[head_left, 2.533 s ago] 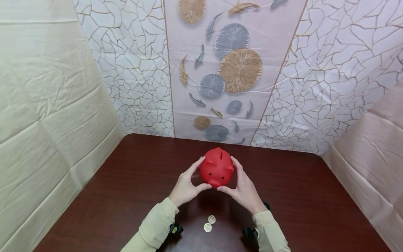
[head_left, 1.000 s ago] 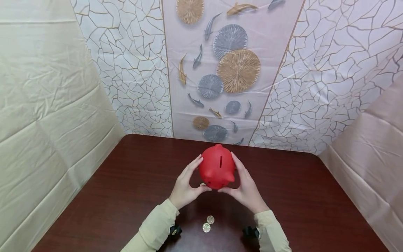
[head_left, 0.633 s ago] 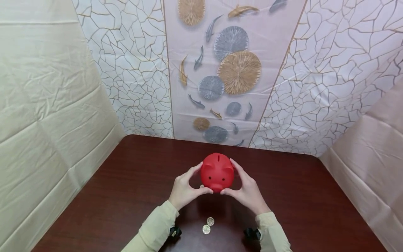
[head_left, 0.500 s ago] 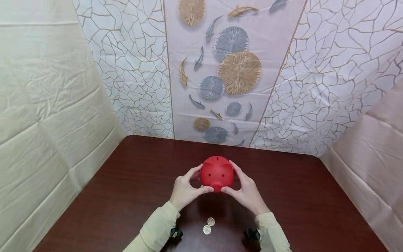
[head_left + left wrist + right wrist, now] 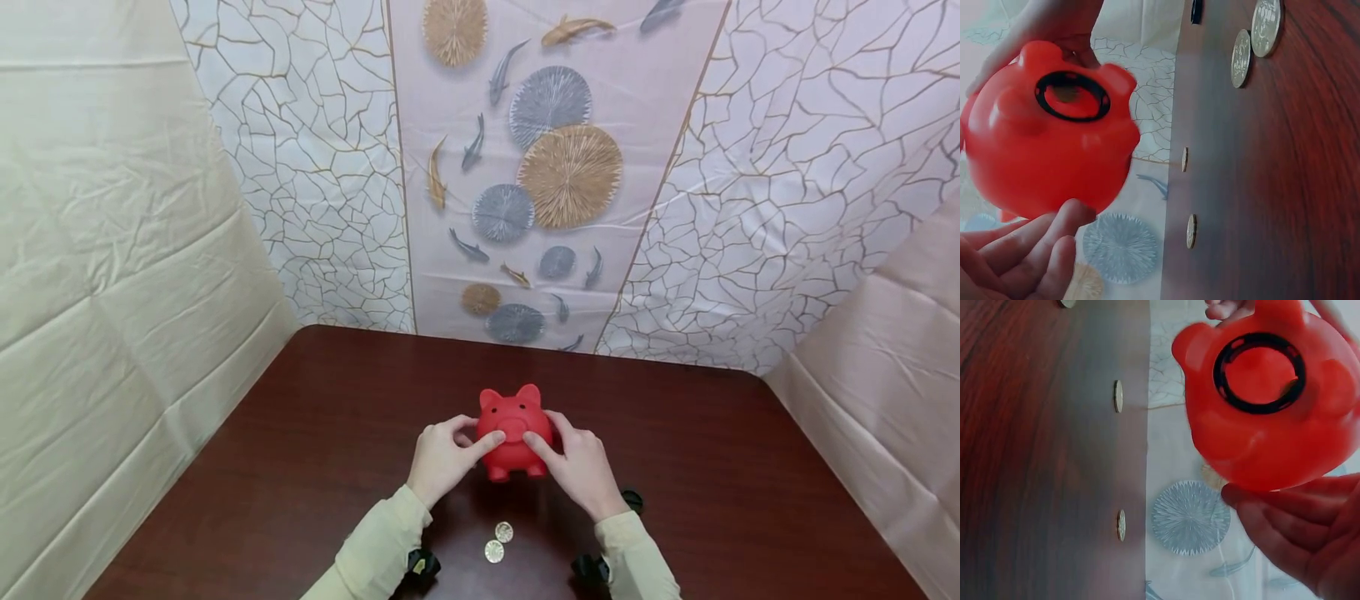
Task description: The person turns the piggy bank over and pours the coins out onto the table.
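Between both hands a red piggy bank [image 5: 513, 429] is held above the table, its snout facing the head camera and its feet showing. My left hand [image 5: 442, 458] grips one side, thumb beside the snout. On the other side my right hand [image 5: 581, 467] grips it the same way. The wrist views show its underside: a round hole with a black ring [image 5: 1260, 373], uncovered, and a small dull thing inside that may be a coin. Two gold-coloured coins [image 5: 498, 542] lie on the table below. Further coins [image 5: 1191, 231] appear beyond them in the wrist views, hidden in the head view.
A dark round cap-like disc [image 5: 632, 501] lies by the right wrist. The dark brown wooden table [image 5: 300, 500] runs back to a patterned cloth backdrop [image 5: 517, 200]. Pale cloth [image 5: 112, 292] hangs on the left, with more on the right.
The piggy bank has rocked back and forth; now its coin slot is turned out of sight and its feet show. Both hands sit slightly lower. The dark disc by the right wrist is visible again.
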Demonstrator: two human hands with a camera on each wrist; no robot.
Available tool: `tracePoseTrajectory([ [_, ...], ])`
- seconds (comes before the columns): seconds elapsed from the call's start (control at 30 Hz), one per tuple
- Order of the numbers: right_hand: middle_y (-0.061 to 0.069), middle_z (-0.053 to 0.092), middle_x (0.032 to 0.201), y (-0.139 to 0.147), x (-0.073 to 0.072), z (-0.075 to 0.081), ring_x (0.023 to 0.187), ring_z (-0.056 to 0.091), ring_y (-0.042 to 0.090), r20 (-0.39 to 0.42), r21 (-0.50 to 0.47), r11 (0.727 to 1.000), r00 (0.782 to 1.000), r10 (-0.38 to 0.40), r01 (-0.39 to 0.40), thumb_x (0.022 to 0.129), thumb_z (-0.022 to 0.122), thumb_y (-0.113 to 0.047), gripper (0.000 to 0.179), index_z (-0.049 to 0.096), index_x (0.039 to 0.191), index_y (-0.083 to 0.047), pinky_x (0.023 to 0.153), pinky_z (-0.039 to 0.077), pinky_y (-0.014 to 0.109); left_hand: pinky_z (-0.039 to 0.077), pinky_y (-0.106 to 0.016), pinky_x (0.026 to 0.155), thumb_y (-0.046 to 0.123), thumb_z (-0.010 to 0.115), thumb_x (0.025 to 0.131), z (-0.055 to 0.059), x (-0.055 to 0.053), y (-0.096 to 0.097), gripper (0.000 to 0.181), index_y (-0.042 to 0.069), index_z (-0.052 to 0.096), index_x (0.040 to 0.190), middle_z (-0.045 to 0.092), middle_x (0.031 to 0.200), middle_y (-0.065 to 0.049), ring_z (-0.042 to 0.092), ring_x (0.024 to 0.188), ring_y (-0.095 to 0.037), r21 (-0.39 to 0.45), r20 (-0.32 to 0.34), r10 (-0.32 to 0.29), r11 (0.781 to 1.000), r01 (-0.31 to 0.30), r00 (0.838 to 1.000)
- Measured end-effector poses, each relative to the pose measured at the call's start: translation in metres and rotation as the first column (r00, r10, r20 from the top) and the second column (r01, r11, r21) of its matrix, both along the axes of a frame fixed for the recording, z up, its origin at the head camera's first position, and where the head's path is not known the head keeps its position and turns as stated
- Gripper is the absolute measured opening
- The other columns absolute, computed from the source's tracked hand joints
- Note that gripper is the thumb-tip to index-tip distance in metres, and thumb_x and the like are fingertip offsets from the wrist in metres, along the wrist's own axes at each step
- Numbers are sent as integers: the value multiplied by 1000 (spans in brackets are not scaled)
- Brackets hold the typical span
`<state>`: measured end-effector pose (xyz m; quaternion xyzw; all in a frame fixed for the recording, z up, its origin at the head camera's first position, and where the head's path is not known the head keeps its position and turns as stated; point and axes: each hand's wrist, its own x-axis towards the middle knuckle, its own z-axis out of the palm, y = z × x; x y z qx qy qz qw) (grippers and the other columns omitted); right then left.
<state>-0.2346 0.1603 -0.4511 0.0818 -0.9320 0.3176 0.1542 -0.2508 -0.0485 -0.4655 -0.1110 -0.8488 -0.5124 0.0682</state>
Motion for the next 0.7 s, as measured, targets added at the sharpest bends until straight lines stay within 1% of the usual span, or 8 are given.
tracePoseTrajectory([
  [0.1, -1, 63, 62, -4, 0, 0, 57, 56, 8, 9, 72, 997, 999, -41, 40, 91, 60, -51, 50, 65, 117, -9, 63, 52, 28, 48, -25, 52, 60, 66, 82, -1, -1, 0, 55, 10, 72, 105, 69, 65, -8, 66, 53, -23, -6, 54, -17, 1000, 17, 998],
  [0.17, -3, 57, 55, -5, 0, 0, 51, 51, 8, -1, 101, 994, 999, -53, 53, 92, 58, -50, 48, 67, 111, -8, 58, 48, 26, 47, -25, 50, 61, 65, 83, -1, -1, -1, 56, 9, 72, 102, 68, 62, -10, 66, 52, -25, -10, 63, -19, 1000, 20, 998],
  [0.2, -3, 55, 53, -5, 0, -1, 50, 50, 8, -3, 109, 992, 998, -57, 57, 92, 58, -50, 46, 68, 108, -7, 57, 47, 25, 46, -25, 49, 62, 64, 83, -1, -2, -1, 56, 9, 73, 100, 67, 60, -10, 65, 50, -25, -17, 60, -18, 1000, 19, 998],
  [0.3, -4, 53, 51, -6, 1, 0, 50, 50, 9, -26, 120, 991, 998, -60, 62, 93, 58, -46, 41, 70, 99, -8, 55, 44, 25, 47, -25, 49, 63, 62, 84, 0, -2, -1, 57, 9, 73, 95, 65, 56, -4, 63, 46, -20, -35, 46, -15, 999, 16, 999],
  [0.4, -5, 52, 50, -7, 1, 0, 49, 49, 8, -44, 130, 990, 998, -54, 59, 93, 57, -45, 39, 70, 93, -8, 53, 43, 25, 47, -25, 49, 64, 59, 85, 0, -2, -1, 57, 9, 73, 94, 64, 55, 1, 61, 44, -16, -50, 39, -10, 999, 12, 999],
  [0.5, -5, 53, 50, -6, 1, 0, 50, 51, 9, -42, 133, 990, 998, -48, 53, 93, 57, -46, 41, 70, 98, -7, 55, 45, 27, 48, -24, 54, 65, 58, 85, 0, -2, -1, 59, 10, 74, 99, 66, 60, 3, 61, 46, -12, -78, 30, 9, 997, -7, 1000],
  [0.63, -1, 62, 59, -1, 0, 1, 58, 61, 15, -10, 141, 989, 999, -36, 37, 92, 57, -49, 50, 66, 116, -7, 64, 53, 34, 50, -25, 64, 65, 60, 83, 1, -2, 1, 61, 13, 73, 111, 72, 73, 2, 63, 60, -6, -124, -9, 37, 992, -38, 999],
  [0.7, 2, 66, 66, 3, 0, 2, 65, 65, 18, 21, 149, 989, 999, -25, 22, 92, 57, -51, 55, 62, 125, -7, 69, 55, 38, 52, -27, 69, 64, 63, 82, 0, -1, 2, 63, 13, 71, 117, 75, 80, 0, 66, 67, -7, -125, -15, 26, 992, -28, 1000],
])
